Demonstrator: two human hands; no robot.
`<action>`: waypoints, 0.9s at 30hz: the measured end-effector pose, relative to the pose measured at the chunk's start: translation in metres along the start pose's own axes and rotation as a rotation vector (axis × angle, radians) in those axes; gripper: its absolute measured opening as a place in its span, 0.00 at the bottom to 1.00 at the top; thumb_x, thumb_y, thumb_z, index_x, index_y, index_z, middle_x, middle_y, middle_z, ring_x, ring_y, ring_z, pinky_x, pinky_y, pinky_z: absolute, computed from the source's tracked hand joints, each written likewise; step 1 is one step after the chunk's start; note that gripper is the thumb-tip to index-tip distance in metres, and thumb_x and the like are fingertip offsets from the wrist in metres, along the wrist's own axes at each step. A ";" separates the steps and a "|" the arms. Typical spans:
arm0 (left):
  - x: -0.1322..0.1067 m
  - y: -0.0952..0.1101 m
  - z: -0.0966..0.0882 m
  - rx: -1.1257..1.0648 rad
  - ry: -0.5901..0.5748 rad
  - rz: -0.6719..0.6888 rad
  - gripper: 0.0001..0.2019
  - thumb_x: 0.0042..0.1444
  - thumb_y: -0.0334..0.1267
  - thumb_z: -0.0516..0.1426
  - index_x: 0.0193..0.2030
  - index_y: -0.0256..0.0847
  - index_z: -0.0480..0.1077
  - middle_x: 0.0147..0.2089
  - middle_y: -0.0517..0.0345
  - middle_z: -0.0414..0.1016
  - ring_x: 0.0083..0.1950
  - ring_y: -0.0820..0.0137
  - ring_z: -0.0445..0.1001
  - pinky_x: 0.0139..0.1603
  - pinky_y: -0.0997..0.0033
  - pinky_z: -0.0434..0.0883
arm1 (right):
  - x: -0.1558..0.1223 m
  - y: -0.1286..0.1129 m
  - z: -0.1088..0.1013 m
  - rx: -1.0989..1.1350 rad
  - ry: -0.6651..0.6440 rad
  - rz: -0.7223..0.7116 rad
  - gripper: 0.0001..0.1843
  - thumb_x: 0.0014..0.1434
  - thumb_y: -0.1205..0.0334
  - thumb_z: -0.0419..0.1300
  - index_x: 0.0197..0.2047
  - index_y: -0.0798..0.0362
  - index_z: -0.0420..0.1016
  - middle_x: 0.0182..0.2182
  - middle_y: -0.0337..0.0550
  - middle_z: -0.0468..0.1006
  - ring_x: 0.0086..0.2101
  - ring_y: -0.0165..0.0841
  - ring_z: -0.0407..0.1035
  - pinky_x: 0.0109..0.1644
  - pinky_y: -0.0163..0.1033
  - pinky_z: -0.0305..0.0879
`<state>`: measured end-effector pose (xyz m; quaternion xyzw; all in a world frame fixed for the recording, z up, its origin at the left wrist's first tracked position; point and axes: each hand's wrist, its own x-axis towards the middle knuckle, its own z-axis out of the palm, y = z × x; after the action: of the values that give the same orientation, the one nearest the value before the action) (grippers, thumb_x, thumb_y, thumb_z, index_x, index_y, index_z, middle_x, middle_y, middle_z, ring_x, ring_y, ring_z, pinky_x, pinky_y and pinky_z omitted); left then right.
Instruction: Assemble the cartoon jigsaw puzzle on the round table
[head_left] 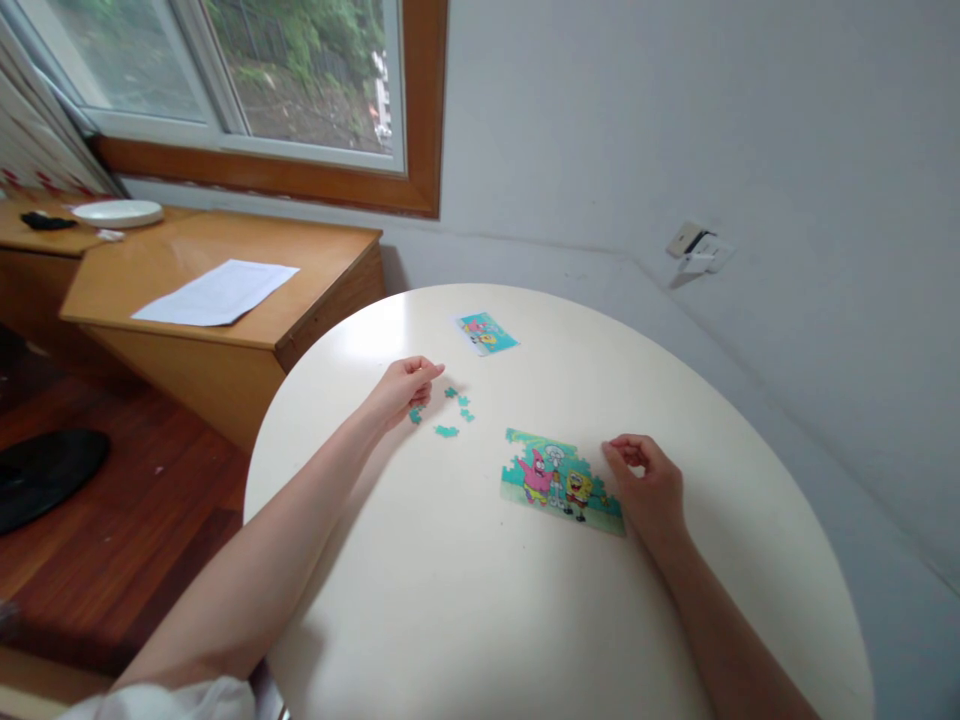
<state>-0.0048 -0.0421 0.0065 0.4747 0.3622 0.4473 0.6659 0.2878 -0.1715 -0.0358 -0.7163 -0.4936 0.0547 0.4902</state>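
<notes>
On the round white table (465, 590) lies a partly assembled jigsaw puzzle (555, 485) with cartoon figures on teal. Its top and left edges are uneven, with gaps. My right hand (649, 485) is beside its right edge, thumb and index finger pinched at the upper right corner; whatever is between them, if anything, is too small to make out. Farther left, my left hand (409, 388) hovers by several loose teal puzzle pieces (447, 431), its fingers closed in a pinch. I cannot see what that pinch contains. A small picture card (487, 333) with similar figures rests beyond the pieces.
A wooden desk (330, 262) stands left of the table, bearing a paper sheet (217, 292) and a white plate (118, 212). Behind are a wood-framed window (425, 110) and a white wall with a socket and plug (699, 248). A black round base (49, 475) sits on the floor.
</notes>
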 end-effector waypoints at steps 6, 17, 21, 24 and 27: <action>0.001 0.001 -0.001 0.043 0.041 0.006 0.20 0.37 0.41 0.67 0.20 0.39 0.57 0.14 0.74 0.44 0.15 0.85 0.43 0.16 0.80 0.43 | 0.000 0.002 0.000 0.003 0.005 -0.018 0.11 0.46 0.52 0.57 0.28 0.51 0.69 0.21 0.39 0.73 0.25 0.33 0.65 0.34 0.40 0.62; 0.011 -0.024 -0.005 0.933 0.157 0.320 0.08 0.45 0.29 0.53 0.30 0.39 0.74 0.29 0.54 0.74 0.30 0.67 0.66 0.36 0.68 0.62 | 0.000 -0.003 0.000 -0.004 0.015 -0.015 0.11 0.45 0.53 0.56 0.27 0.52 0.70 0.20 0.38 0.73 0.24 0.32 0.65 0.33 0.40 0.62; 0.010 -0.035 -0.007 1.202 0.053 0.380 0.18 0.49 0.27 0.49 0.43 0.42 0.75 0.47 0.50 0.75 0.44 0.57 0.64 0.48 0.57 0.57 | 0.000 -0.001 0.001 0.006 0.014 -0.012 0.11 0.46 0.53 0.56 0.28 0.52 0.70 0.20 0.39 0.73 0.24 0.32 0.65 0.33 0.40 0.62; 0.009 -0.039 -0.007 1.328 -0.001 0.365 0.21 0.51 0.27 0.48 0.47 0.43 0.73 0.52 0.50 0.72 0.45 0.55 0.62 0.46 0.56 0.55 | 0.001 0.001 0.001 0.008 0.009 -0.011 0.12 0.46 0.52 0.56 0.28 0.52 0.71 0.20 0.39 0.73 0.24 0.32 0.65 0.33 0.40 0.62; 0.008 -0.039 -0.007 1.441 -0.022 0.357 0.20 0.51 0.27 0.47 0.46 0.43 0.74 0.51 0.49 0.72 0.46 0.54 0.62 0.44 0.57 0.54 | 0.001 0.003 0.001 0.004 -0.006 -0.004 0.12 0.46 0.52 0.57 0.28 0.52 0.71 0.21 0.39 0.74 0.24 0.33 0.65 0.34 0.41 0.62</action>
<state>0.0010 -0.0381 -0.0334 0.8501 0.4764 0.1957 0.1102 0.2895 -0.1702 -0.0379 -0.7142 -0.4964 0.0569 0.4901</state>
